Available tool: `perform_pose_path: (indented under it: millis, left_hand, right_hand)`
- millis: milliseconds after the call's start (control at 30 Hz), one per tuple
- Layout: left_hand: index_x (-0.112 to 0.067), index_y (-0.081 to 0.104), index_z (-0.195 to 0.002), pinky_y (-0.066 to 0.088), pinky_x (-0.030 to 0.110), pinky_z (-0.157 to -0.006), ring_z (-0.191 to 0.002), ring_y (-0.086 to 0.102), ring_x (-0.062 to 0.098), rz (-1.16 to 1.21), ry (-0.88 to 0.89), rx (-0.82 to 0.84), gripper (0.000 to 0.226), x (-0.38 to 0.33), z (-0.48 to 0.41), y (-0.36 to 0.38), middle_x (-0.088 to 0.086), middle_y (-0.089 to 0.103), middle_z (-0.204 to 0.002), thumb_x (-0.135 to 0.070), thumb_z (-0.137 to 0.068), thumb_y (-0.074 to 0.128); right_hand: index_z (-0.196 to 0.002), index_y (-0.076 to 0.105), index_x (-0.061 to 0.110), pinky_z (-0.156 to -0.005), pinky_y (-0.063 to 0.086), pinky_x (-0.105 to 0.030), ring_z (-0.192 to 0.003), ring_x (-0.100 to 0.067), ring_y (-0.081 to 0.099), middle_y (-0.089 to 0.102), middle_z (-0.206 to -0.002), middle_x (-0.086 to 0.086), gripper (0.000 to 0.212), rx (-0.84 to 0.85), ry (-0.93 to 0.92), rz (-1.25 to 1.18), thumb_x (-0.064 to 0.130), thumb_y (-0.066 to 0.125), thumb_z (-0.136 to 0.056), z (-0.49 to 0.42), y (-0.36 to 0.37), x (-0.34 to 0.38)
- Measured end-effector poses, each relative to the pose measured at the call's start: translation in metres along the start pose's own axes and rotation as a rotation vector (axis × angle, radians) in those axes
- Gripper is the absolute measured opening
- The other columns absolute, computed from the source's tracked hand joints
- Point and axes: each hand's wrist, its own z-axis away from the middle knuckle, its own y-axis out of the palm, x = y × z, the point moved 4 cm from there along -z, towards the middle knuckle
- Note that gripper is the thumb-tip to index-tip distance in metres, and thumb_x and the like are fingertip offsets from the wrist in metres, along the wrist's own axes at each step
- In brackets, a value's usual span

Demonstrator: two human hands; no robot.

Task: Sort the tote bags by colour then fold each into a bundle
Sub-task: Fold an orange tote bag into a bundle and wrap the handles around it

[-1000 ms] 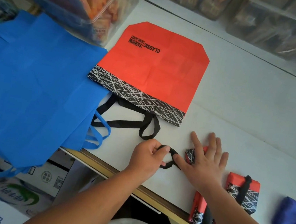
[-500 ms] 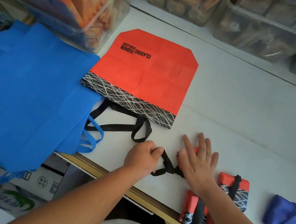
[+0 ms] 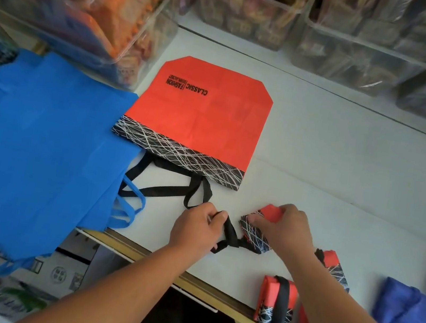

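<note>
place: we take it for a shop stockroom | behind the white table (image 3: 331, 163): clear bins (image 3: 350, 43) crammed with packaged goods | under its near edge: printed cardboard cartons (image 3: 57, 273)

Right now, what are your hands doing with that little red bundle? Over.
Left hand pinching black strap. Right hand gripping folded red bundle. Loose handles of flat red bag lie close by left hand.

Left hand (image 3: 197, 227) pinches the black strap (image 3: 229, 233) of a folded red bundle (image 3: 257, 228) gripped by the right hand (image 3: 283, 229) on the white table (image 3: 342, 182), beside 1 flat red tote bag (image 3: 202, 117).
</note>
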Motion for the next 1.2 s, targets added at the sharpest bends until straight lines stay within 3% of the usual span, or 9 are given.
perform_pose_path:
  millis: [100, 167, 367, 500, 633, 800, 1000, 1133, 1200]
  left_hand:
    - [-0.021, 0.055, -0.080, 0.061, 0.046, -0.054, -0.051, 0.070, 0.012, 0.015, -0.010, -0.004, 0.035, -0.005, 0.005, -0.013, 0.002, 0.067, -0.062, -0.050, -0.101, 0.054]
    - [-0.017, 0.058, -0.085, 0.060, 0.042, -0.048, -0.052, 0.071, 0.018, 0.061, -0.040, 0.032, 0.036, -0.010, 0.012, -0.024, 0.005, 0.068, -0.062, -0.049, -0.101, 0.055]
    - [-0.024, 0.062, -0.085, 0.054, 0.035, -0.045, -0.060, 0.071, 0.038, 0.189, -0.023, 0.219, 0.032, -0.043, 0.052, -0.055, 0.016, 0.066, -0.074, -0.053, -0.097, 0.057]
    - [-0.022, 0.063, -0.094, 0.052, 0.031, -0.046, -0.061, 0.069, 0.028, 0.258, 0.033, 0.337, 0.030, -0.071, 0.085, -0.070, 0.015, 0.068, -0.087, -0.049, -0.101, 0.054]
    - [-0.024, 0.063, -0.098, 0.050, 0.029, -0.044, -0.063, 0.067, 0.026, 0.301, 0.113, 0.421, 0.025, -0.095, 0.116, -0.081, 0.010, 0.067, -0.087, -0.044, -0.105, 0.051]
    - [-0.026, 0.062, -0.097, 0.054, 0.032, -0.052, -0.066, 0.062, 0.016, 0.283, 0.215, 0.457, 0.025, -0.121, 0.150, -0.101, -0.001, 0.062, -0.078, -0.041, -0.107, 0.045]
    - [-0.026, 0.072, -0.105, 0.052, 0.026, -0.063, -0.062, 0.054, 0.001, 0.161, 0.299, 0.355, 0.028, -0.130, 0.170, -0.110, 0.002, 0.063, -0.095, -0.034, -0.108, 0.046]
    - [-0.026, 0.074, -0.114, 0.060, 0.026, -0.083, -0.092, 0.070, 0.010, 0.364, 0.251, 0.271, 0.020, -0.123, 0.173, -0.106, -0.004, 0.074, -0.104, -0.030, -0.103, 0.057]
    - [-0.022, 0.072, -0.120, 0.059, 0.028, -0.092, -0.096, 0.070, 0.007, 0.397, 0.233, 0.163, 0.026, -0.116, 0.171, -0.104, -0.006, 0.074, -0.104, -0.033, -0.096, 0.069]
  right_hand:
    - [-0.109, 0.069, 0.007, -0.056, 0.046, -0.027, -0.073, -0.018, 0.066, 0.070, -0.089, -0.004, 0.050, 0.066, 0.019, -0.382, 0.035, 0.091, -0.074, 0.008, -0.010, 0.013]
    - [-0.108, 0.070, 0.014, -0.060, 0.053, -0.025, -0.078, -0.021, 0.070, 0.073, -0.092, -0.003, 0.037, 0.099, -0.124, -0.527, 0.021, 0.089, -0.077, 0.036, -0.026, 0.027]
    - [-0.107, 0.073, 0.026, -0.079, 0.054, -0.018, -0.095, -0.012, 0.072, 0.074, -0.101, 0.010, 0.039, 0.107, -0.626, -0.448, 0.015, 0.091, -0.074, 0.152, -0.074, 0.051]
    - [-0.100, 0.075, 0.034, -0.078, 0.051, -0.011, -0.092, -0.001, 0.070, 0.075, -0.095, 0.018, 0.044, 0.018, -0.515, -0.532, 0.017, 0.096, -0.065, 0.184, -0.089, 0.046]
    - [-0.085, 0.079, 0.022, -0.067, 0.055, -0.019, -0.081, -0.016, 0.074, 0.077, -0.087, 0.001, 0.037, 0.091, -0.456, -0.758, 0.003, 0.095, -0.058, 0.201, -0.095, 0.047]
    - [-0.086, 0.079, 0.019, -0.086, 0.058, -0.031, -0.103, -0.014, 0.071, 0.070, -0.116, 0.009, 0.030, 0.108, -0.525, -0.792, 0.009, 0.094, -0.061, 0.217, -0.097, 0.054]
    - [-0.096, 0.072, 0.008, -0.076, 0.056, -0.019, -0.088, -0.016, 0.076, 0.078, -0.102, 0.008, 0.026, 0.094, -0.661, -0.639, -0.005, 0.083, -0.076, 0.230, -0.094, 0.054]
    - [-0.099, 0.069, 0.017, -0.077, 0.057, -0.032, -0.086, -0.019, 0.074, 0.078, -0.090, 0.001, 0.024, 0.032, -0.600, -0.611, 0.002, 0.080, -0.084, 0.224, -0.093, 0.042]
    - [-0.099, 0.067, 0.017, -0.077, 0.059, -0.039, -0.086, -0.024, 0.074, 0.077, -0.088, -0.004, 0.020, 0.011, -0.560, -0.647, 0.006, 0.079, -0.086, 0.221, -0.095, 0.039]
